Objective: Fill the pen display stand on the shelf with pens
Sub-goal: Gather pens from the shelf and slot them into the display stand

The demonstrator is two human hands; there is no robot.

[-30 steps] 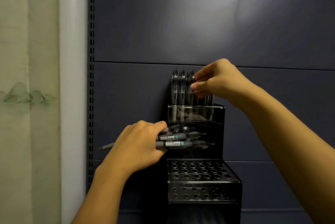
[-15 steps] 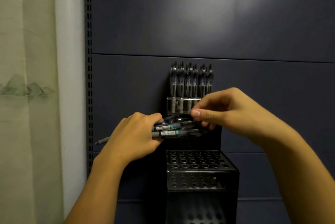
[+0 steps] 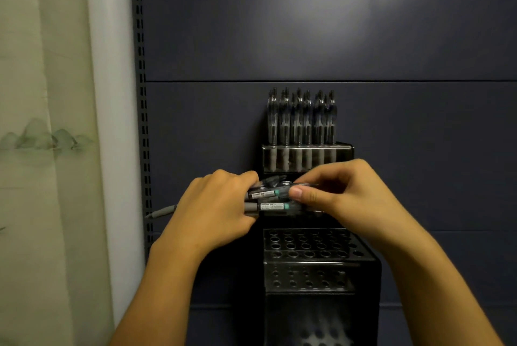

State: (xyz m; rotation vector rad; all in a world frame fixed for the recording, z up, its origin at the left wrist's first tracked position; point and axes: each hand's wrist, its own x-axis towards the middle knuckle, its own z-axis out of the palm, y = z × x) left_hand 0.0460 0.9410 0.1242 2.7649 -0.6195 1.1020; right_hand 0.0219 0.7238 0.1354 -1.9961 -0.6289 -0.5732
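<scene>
Pens (image 3: 300,117) stand in the display stand (image 3: 363,259)'s top tier, empty holes below.

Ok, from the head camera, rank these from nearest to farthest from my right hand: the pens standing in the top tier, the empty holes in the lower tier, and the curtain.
From the right hand:
1. Standing pens, just above it in the top tier.
2. Empty holes, just below; too close to call against the pens.
3. Curtain, far left, clearly farthest.

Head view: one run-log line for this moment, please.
left hand: grips pen bundle | right hand: pinches one pen from it | stand: top tier filled, lower holes empty
</scene>
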